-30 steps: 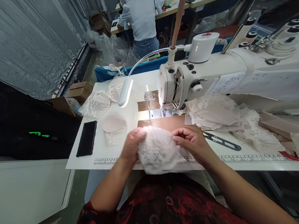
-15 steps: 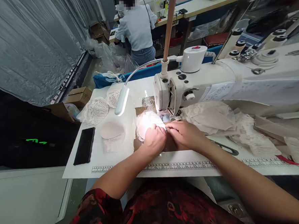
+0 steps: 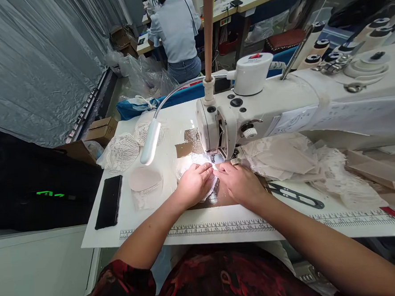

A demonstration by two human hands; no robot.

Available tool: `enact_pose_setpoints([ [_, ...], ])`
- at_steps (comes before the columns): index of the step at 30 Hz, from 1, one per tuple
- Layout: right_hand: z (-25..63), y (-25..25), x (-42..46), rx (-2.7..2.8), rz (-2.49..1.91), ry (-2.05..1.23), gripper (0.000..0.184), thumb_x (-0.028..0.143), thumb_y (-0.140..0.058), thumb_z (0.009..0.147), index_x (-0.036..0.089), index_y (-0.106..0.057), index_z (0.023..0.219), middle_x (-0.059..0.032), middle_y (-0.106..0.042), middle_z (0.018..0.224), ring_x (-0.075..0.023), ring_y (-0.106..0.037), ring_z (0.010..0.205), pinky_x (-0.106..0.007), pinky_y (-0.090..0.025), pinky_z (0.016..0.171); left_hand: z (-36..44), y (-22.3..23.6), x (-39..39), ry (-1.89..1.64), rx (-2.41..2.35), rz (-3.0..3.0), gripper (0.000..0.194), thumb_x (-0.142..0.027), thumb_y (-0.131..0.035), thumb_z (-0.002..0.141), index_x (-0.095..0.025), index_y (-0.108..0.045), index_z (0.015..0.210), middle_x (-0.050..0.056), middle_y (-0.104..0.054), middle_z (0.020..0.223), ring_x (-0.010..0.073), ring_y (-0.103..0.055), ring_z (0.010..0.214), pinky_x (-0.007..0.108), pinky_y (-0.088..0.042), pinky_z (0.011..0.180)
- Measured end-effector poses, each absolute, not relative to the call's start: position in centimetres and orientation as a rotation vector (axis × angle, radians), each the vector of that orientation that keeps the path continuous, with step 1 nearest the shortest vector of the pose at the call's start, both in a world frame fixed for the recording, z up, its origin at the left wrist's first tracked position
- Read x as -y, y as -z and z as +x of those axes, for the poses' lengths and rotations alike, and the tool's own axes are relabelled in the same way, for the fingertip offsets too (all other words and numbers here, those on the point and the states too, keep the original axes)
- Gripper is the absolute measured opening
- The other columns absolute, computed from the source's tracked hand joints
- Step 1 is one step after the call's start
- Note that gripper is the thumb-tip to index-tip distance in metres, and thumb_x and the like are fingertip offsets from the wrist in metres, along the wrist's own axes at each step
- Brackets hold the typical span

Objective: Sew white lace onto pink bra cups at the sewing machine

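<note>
Lace (image 3: 182,166), white, one piece: on counter (image 3: 195,216), at the head of the sewing machine (image 3: 277,94). Left hand (image 3: 195,184) and right hand (image 3: 242,184): fingertips on it, near each other; pinching or only pressing, cannot tell. Handling, judged: light, soft, easily snagged; best held flat by the edges.

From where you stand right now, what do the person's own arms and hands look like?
The left hand and right hand are human and ungloved. The left forearm and right forearm are uncovered too, with no cables. The left sleeve is loose, black with blotchy red patterning, and ends near the elbow. The right sleeve can't be made out.
</note>
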State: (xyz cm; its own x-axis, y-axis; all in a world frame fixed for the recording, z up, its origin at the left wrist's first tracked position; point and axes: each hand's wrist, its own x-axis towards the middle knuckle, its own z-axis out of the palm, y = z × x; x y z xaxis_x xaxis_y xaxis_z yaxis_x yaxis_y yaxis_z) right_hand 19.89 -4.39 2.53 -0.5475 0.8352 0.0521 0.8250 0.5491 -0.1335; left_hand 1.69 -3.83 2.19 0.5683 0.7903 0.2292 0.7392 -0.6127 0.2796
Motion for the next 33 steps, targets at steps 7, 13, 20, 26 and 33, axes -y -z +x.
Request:
enact_pose_setpoints([
  [7, 19.0, -2.7, 3.6, 2.622, -1.526, -0.141, 0.040, 0.006, -0.043, 0.082, 0.020, -0.064, 0.114, -0.0101, -0.065, 0.099, -0.0218, -0.054, 0.079, -0.033, -0.031, 0.058, 0.3, -1.7, 1.2, -0.501, -1.122, 2.730, 0.035, -0.024, -0.042, 0.093, -0.010, -0.062, 0.118, 0.015, -0.062, 0.124, 0.0241, -0.061, 0.097, 0.041, -0.050, 0.083],
  [13, 18.9, -2.9, 3.6, 2.643, -1.546, -0.122, 0.039, 0.006, -0.042, 0.084, 0.020, -0.064, 0.112, -0.0103, -0.063, 0.103, -0.0204, -0.053, 0.077, -0.032, -0.028, 0.056, -0.3, -1.3, 0.7, -0.572, -1.063, 2.720, 0.035, -0.023, -0.045, 0.091, -0.012, -0.062, 0.120, 0.014, -0.062, 0.124, 0.0234, -0.060, 0.097, 0.040, -0.049, 0.083],
  [20, 19.3, -2.2, 3.7, 2.609, -1.439, -0.085, 0.032, 0.009, -0.045, 0.083, 0.020, -0.066, 0.105, -0.0081, -0.063, 0.095, -0.0197, -0.051, 0.076, -0.032, -0.028, 0.058, 0.1, -0.9, 0.8, -0.541, -1.232, 2.668, 0.037, -0.024, -0.045, 0.090, -0.011, -0.060, 0.122, 0.014, -0.060, 0.128, 0.0247, -0.056, 0.101, 0.043, -0.047, 0.086],
  [26, 19.7, -1.8, 3.8, 2.588, -1.400, -0.105, 0.035, 0.007, -0.043, 0.082, 0.021, -0.067, 0.102, -0.0070, -0.064, 0.095, -0.0184, -0.050, 0.073, -0.032, -0.030, 0.062, 0.7, -1.2, 1.7, -0.419, -1.512, 2.629, 0.039, -0.026, -0.042, 0.092, -0.017, -0.055, 0.128, 0.014, -0.055, 0.133, 0.0312, -0.046, 0.121, 0.050, -0.040, 0.095],
  [33, 20.4, -0.9, 4.1, 2.398, -1.260, -0.275, 0.040, 0.007, -0.041, 0.083, 0.019, -0.066, 0.111, -0.0063, -0.067, 0.105, -0.0188, -0.059, 0.090, -0.028, -0.042, 0.076, -0.4, -1.9, 2.0, -0.395, -1.484, 2.547, 0.039, -0.019, -0.050, 0.082, -0.018, -0.062, 0.120, 0.013, -0.053, 0.134, 0.0344, -0.043, 0.126, 0.054, -0.035, 0.102],
])
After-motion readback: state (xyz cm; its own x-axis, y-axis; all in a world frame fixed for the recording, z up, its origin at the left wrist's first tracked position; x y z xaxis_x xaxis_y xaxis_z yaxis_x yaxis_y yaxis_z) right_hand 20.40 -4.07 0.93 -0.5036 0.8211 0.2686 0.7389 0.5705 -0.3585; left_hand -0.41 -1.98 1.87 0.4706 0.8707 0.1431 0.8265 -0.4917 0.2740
